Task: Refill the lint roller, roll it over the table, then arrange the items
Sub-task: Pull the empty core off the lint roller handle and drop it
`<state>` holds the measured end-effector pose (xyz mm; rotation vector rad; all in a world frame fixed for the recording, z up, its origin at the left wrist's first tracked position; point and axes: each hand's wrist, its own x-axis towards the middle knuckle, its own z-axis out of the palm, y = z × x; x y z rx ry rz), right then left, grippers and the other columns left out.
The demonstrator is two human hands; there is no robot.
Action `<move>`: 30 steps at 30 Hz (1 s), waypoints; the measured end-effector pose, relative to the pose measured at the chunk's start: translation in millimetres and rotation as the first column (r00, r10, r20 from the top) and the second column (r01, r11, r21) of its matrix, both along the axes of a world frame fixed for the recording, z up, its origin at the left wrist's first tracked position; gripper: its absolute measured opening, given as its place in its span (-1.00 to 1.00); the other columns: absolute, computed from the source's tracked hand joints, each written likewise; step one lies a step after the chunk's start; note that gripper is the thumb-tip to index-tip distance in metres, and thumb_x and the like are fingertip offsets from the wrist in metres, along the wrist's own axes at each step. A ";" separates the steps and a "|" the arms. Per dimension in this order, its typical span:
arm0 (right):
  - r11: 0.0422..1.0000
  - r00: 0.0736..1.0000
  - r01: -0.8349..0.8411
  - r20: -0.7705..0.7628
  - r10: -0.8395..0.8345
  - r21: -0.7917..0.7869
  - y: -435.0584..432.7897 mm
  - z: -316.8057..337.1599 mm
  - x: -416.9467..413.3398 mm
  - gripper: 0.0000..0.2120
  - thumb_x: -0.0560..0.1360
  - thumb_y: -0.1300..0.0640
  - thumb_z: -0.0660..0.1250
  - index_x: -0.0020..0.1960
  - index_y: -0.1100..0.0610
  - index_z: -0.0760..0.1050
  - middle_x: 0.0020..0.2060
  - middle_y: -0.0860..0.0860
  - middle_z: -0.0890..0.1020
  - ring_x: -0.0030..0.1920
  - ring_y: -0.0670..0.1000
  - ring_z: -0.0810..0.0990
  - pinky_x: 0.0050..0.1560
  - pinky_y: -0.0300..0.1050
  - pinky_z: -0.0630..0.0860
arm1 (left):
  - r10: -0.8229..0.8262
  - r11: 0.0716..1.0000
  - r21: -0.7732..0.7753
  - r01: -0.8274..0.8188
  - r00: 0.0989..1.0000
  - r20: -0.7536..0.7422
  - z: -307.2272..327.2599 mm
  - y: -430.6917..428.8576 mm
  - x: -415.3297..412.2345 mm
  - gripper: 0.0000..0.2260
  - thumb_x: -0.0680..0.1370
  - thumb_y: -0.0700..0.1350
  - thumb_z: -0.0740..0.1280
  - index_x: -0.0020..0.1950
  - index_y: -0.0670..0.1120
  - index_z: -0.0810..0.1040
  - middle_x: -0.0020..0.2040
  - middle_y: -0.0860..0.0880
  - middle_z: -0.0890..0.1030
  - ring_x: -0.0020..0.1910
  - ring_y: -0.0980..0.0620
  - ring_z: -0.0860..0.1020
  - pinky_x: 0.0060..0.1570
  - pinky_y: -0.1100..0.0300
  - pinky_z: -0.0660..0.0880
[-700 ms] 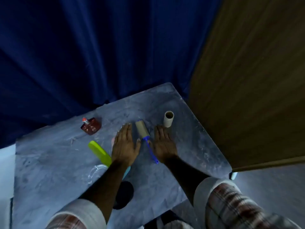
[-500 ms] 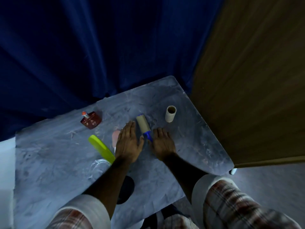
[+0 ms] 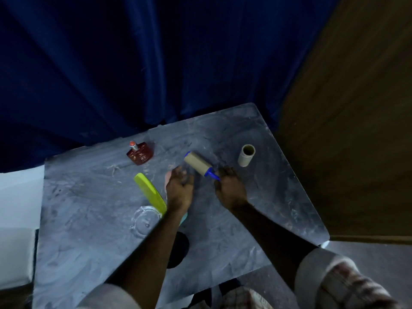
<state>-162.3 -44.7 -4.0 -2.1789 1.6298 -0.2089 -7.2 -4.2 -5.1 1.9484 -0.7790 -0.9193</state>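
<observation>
Grey table (image 3: 89, 219) carrying everything. Lint roller (image 3: 198, 163) lying toward the far edge, near the right corner; light, rigid plastic, its paper sleeve probably tacky, so best taken by the blue handle. Right hand (image 3: 230, 188) is clasping that handle. Left hand (image 3: 179, 188) is curling loosely beside the roll, holding nothing.

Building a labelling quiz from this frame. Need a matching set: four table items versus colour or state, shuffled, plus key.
Items:
1. lint roller
2. cardboard tube
3. comb
4. perfume bottle

Descriptions:
A. yellow-green, lying flat left of the left hand
B. dark red, near the table's far edge
C. blue handle gripped by the right hand
D. standing upright, open end up

Pairs: 1-C, 2-D, 3-A, 4-B
</observation>
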 end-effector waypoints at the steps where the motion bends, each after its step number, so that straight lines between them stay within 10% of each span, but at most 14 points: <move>1: 1.000 0.998 -0.025 0.052 0.026 -0.019 -0.3 7.7 -1.6 -0.61 0.58 0.11 0.28 0.37 0.21 0.49 0.32 0.20 0.53 0.31 0.26 0.51 0.35 0.05 0.44 | 0.097 0.995 -0.010 -0.102 0.972 -0.213 8.7 -1.7 -0.3 -0.77 0.68 -0.28 0.39 0.33 -0.16 0.54 0.09 -0.11 0.64 0.18 -0.12 0.62 0.19 0.05 0.55; 4: 0.983 0.986 -0.112 0.107 0.128 -0.149 1.4 33.0 -4.3 -0.79 0.57 0.12 0.30 0.15 0.19 0.57 0.11 0.18 0.61 0.12 0.25 0.59 0.15 0.02 0.54 | 0.133 0.983 -0.027 -0.182 0.804 -0.580 37.3 3.0 5.4 -0.80 0.67 -0.14 0.45 0.23 0.01 0.51 -0.01 -0.01 0.68 -0.03 -0.11 0.69 -0.05 -0.03 0.69; 14: 0.784 0.863 -0.427 0.057 0.502 -0.451 17.1 145.8 15.6 -0.76 0.57 0.18 0.28 0.22 0.05 0.54 0.01 -0.02 0.53 0.01 0.06 0.49 0.01 0.00 0.41 | 0.203 0.797 -0.379 -0.471 0.799 -0.566 142.0 71.6 16.5 -0.89 0.48 -0.01 0.56 -0.13 -0.04 0.79 -0.23 -0.02 0.76 -0.31 0.07 0.73 -0.38 0.23 0.63; 25: 0.395 0.660 -0.451 -0.001 0.751 -0.801 51.3 215.1 76.2 -0.80 0.64 0.18 0.24 0.18 0.06 0.60 -0.01 0.01 0.61 -0.04 0.11 0.56 0.18 0.09 0.39 | 0.467 0.413 -0.434 -0.801 0.596 -0.654 220.3 143.1 3.5 -0.80 0.52 0.22 0.49 -0.03 0.13 0.77 -0.11 0.07 0.74 -0.29 0.13 0.65 -0.25 0.23 0.65; 30: 0.412 0.626 -0.461 0.042 0.779 -0.786 61.7 229.2 87.4 -0.82 0.66 0.14 0.22 0.17 0.04 0.58 -0.04 -0.03 0.57 -0.05 0.09 0.53 0.17 0.07 0.37 | 0.504 0.289 -0.513 -0.808 0.584 -0.636 229.2 167.8 27.3 -0.68 0.58 0.27 0.45 0.11 0.05 0.72 0.01 -0.03 0.76 -0.27 0.12 0.66 -0.36 0.25 0.62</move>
